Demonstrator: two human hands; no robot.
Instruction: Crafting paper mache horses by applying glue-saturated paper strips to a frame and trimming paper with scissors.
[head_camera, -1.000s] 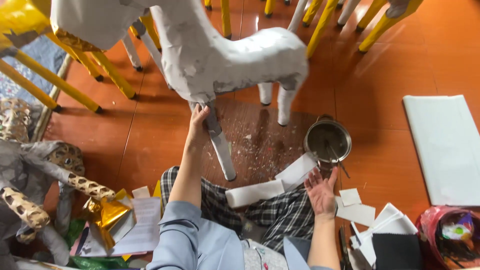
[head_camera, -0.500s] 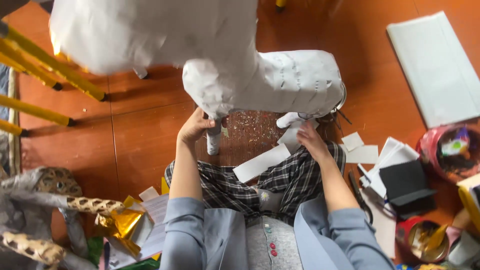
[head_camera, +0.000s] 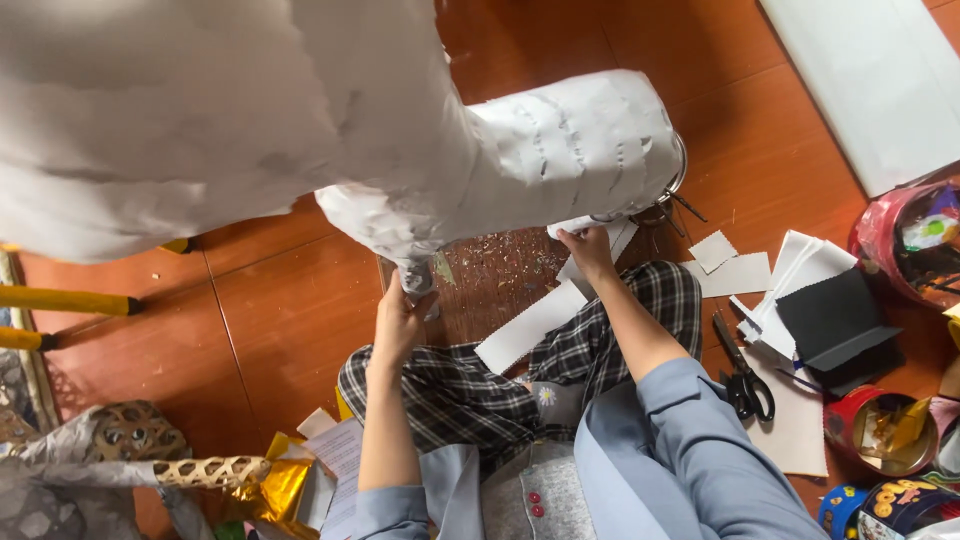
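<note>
left hand (head_camera: 398, 322) fingers wrap the paper animal's leg (head_camera: 417, 278), right hand (head_camera: 588, 250) pinches a paper strip (head_camera: 580, 226); scissors (head_camera: 742, 368) nearby.

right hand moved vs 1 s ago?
Yes. The right hand went from open beside the metal pot up to the white paper figure, now touching its underside.

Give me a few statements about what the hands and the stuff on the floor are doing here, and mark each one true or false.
1. The left hand grips a leg of the white paper figure. True.
2. The right hand holds the scissors. False: the scissors lie on the floor; the hand touches a paper strip at the figure.
3. The floor is grey carpet. False: it is reddish-brown wood.
4. A long white paper strip lies across the checked trousers. True.
</note>
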